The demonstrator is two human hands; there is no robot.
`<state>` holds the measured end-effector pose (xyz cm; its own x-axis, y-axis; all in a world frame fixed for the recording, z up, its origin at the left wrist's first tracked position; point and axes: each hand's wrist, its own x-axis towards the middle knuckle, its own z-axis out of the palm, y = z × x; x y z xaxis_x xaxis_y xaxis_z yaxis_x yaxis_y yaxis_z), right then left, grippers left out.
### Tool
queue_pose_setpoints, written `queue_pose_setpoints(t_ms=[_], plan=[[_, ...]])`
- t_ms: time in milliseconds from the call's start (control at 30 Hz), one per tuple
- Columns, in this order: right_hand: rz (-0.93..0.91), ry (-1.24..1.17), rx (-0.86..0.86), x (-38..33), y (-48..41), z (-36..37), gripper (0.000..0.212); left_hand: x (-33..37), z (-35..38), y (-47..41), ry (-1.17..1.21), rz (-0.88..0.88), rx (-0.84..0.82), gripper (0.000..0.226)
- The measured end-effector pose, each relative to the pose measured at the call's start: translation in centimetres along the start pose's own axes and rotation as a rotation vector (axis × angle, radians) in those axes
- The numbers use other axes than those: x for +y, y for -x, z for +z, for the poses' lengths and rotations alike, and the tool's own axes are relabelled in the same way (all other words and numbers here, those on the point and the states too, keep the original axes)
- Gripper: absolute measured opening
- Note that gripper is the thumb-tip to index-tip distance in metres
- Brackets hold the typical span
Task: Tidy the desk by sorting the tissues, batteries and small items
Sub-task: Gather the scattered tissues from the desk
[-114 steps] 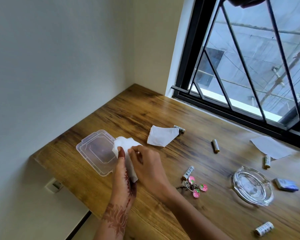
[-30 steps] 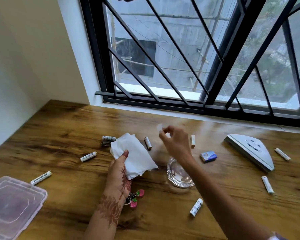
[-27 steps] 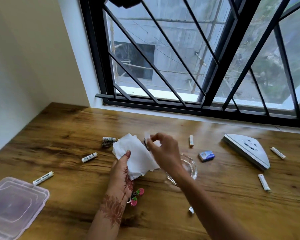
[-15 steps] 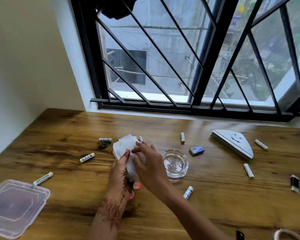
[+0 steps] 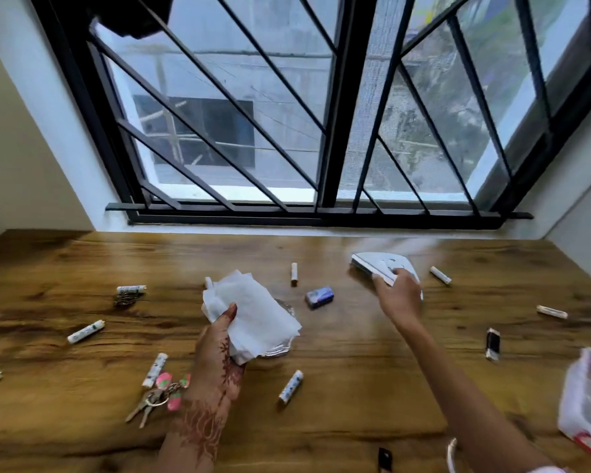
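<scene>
My left hand [image 5: 217, 349] is shut on a stack of white tissues [image 5: 253, 314], held just above the wooden desk [image 5: 355, 353]. My right hand [image 5: 398, 291] reaches to the far right. Its thumb and fingers pinch the near edge of a white triangular piece [image 5: 372, 262] that lies on the desk. Several white batteries are scattered around, such as one battery [image 5: 294, 278] near the window and another battery [image 5: 290, 385] in front. A bunch of keys with pink charms [image 5: 162, 392] lies by my left wrist.
A glass ashtray [image 5: 282, 349] is half hidden behind the tissues. A small blue box [image 5: 319, 297] sits mid-desk. A small black item [image 5: 492, 343] and a clear plastic container [image 5: 587, 401] are at the right edge. The barred window [image 5: 321, 131] stands behind the desk.
My right hand left the tissue stack and reached right onto the white triangular piece. The view has panned right, and the clear lid on the left is almost out of sight.
</scene>
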<state>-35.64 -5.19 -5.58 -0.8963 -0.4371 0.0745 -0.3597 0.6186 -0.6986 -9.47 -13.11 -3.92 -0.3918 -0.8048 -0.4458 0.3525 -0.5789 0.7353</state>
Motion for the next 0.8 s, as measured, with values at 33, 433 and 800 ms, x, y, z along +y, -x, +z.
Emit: queue_pose_setpoints(t_ms=[33, 433, 800], plan=[[0.037, 0.056, 0.011, 1.5, -1.2, -0.3, 0.048, -0.3, 0.5, 0.1, -0.001, 0.000, 0.003, 0.021], [0.274, -0.077, -0.041, 7.7, -6.4, -1.0, 0.037, -2.4, 5.6, 2.4, 0.023, 0.018, 0.108, 0.008], [-0.060, -0.066, 0.077, 2.6, -0.7, -3.2, 0.033, -3.7, 6.2, 3.4, 0.070, 0.056, 0.123, 0.034]])
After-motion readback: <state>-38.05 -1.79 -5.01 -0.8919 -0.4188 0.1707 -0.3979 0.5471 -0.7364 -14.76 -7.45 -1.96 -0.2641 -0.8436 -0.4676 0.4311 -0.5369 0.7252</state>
